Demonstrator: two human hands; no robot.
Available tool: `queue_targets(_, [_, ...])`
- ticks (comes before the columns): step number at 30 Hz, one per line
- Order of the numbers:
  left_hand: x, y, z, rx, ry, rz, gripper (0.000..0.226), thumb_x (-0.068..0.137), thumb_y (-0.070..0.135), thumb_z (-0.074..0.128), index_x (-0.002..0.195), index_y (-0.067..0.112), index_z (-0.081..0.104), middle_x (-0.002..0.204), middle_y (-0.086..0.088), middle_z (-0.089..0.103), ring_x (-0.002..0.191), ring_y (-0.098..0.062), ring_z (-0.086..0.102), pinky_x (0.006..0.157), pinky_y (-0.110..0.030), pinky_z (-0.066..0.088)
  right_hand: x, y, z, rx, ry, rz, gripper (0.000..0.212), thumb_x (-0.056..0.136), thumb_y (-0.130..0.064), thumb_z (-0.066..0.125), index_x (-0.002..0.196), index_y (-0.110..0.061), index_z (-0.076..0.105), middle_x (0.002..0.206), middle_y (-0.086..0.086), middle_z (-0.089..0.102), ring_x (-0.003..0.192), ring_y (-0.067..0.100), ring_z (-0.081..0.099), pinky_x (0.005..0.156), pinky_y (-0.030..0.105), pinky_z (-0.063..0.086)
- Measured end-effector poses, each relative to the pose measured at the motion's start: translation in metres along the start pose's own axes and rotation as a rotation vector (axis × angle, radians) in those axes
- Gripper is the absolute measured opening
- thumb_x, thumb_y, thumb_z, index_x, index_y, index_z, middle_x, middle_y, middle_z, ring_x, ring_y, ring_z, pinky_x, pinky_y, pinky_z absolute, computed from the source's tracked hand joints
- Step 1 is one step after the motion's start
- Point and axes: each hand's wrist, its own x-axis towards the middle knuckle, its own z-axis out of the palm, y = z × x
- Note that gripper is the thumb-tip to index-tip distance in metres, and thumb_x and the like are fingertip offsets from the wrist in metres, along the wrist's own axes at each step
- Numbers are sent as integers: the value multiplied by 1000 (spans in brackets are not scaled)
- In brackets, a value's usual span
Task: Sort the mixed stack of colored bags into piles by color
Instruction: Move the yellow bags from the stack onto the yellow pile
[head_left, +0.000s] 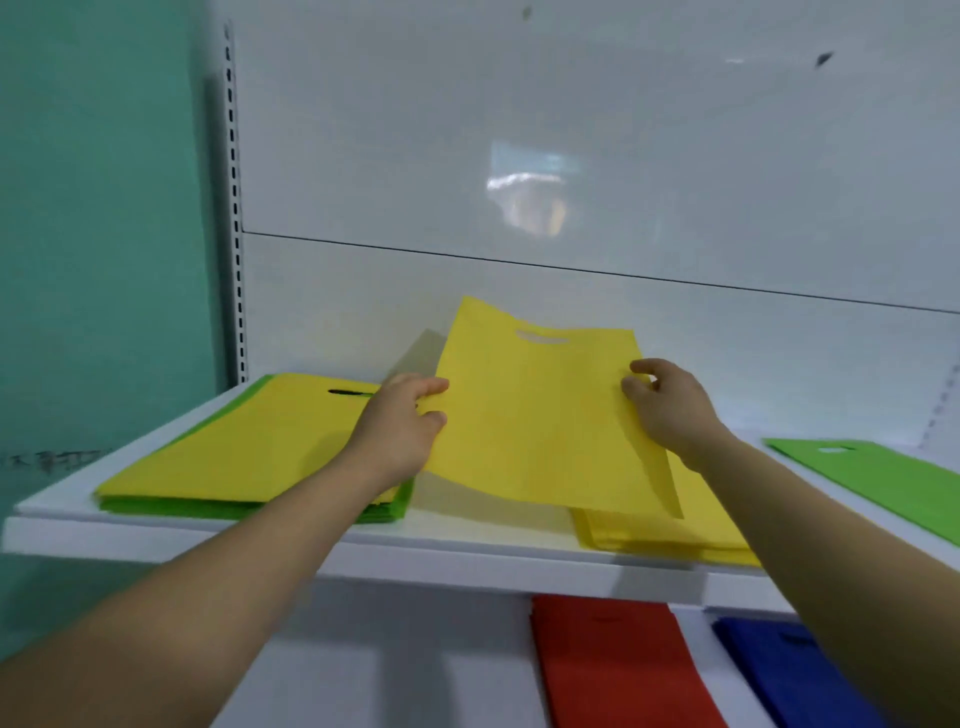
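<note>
A flat yellow bag (540, 415) with a cut-out handle is lifted above the white shelf (447, 540), tilted up at the back. My left hand (400, 426) pinches its left edge and my right hand (670, 405) pinches its right edge. Under its right part lies a pile of yellow bags (670, 535). To the left sits the mixed stack (244, 452), yellow on top with green bags beneath. A green bag (883, 483) lies flat at the far right.
The shelf's white back panel rises close behind the bags. On the lower shelf lie a red pile (618, 670) and a blue pile (795, 675). A slotted upright (235, 208) and a teal wall stand at the left.
</note>
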Motion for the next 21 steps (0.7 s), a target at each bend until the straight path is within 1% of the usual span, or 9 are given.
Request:
queue_targets(2, [-3,18,33,10,-40,2,42,91,11,59,132,12,53,135,-4,46,121,-18,47,92,-15,31,9,28,-20,-121,-32,1,40,99,-30,48,136,-15,50,135,12,52,121,31,49,99,37,41])
queue_targets(5, [-10,41,75,13,-108,-20,50,89,20,64,136,13,49,138,-2,42,123,-18,45,95,-19,32,21,66,-48,-248,-58,-10,39,99,-29,47,135,-12,51,135,13,53,123,31,48,97,34,40])
queue_targets(8, [-19,61,111,13,-204,-52,59,87,28,66,140,14,43,142,2,36,126,-16,41,94,-18,31,32,101,-68,-324,-80,-12,38,99,-29,47,133,-13,52,134,13,54,122,31,49,95,33,40])
queue_targets(10, [-26,67,128,51,-274,-85,64,88,32,65,143,14,39,144,2,33,128,-14,39,92,-17,29,36,120,-75,-381,-124,-2,38,98,-30,48,132,-13,52,133,13,55,121,31,50,94,32,41])
queue_targets(12, [-31,71,140,151,-340,-112,66,89,39,62,145,15,36,149,1,28,131,-15,37,93,-17,30,38,135,-79,-459,-198,12,39,97,-31,48,132,-13,52,133,12,55,120,30,51,93,31,41])
queue_targets(14, [-35,74,145,293,-381,-103,68,90,45,57,146,16,32,154,-2,21,137,-17,30,102,-21,27,38,148,-81,-519,-271,21,43,96,-36,48,134,-14,51,135,12,52,121,28,50,94,31,42])
queue_targets(16, [-38,79,146,358,-405,-79,71,88,52,55,147,20,31,157,-2,14,142,-16,23,109,-23,21,37,157,-83,-531,-324,36,49,96,-43,48,136,-15,48,138,12,49,123,29,49,97,32,41])
queue_targets(18, [-42,85,145,375,-478,-51,76,83,57,59,146,25,31,157,1,16,142,-14,21,111,-24,19,36,163,-83,-557,-365,27,53,95,-46,48,137,-14,46,140,11,49,125,28,47,98,32,40])
queue_targets(21, [-47,92,146,438,-577,-33,77,80,54,66,144,26,36,155,5,26,140,-12,26,108,-21,21,35,165,-84,-607,-405,-7,51,97,-45,47,135,-10,49,138,11,51,125,28,48,98,31,39])
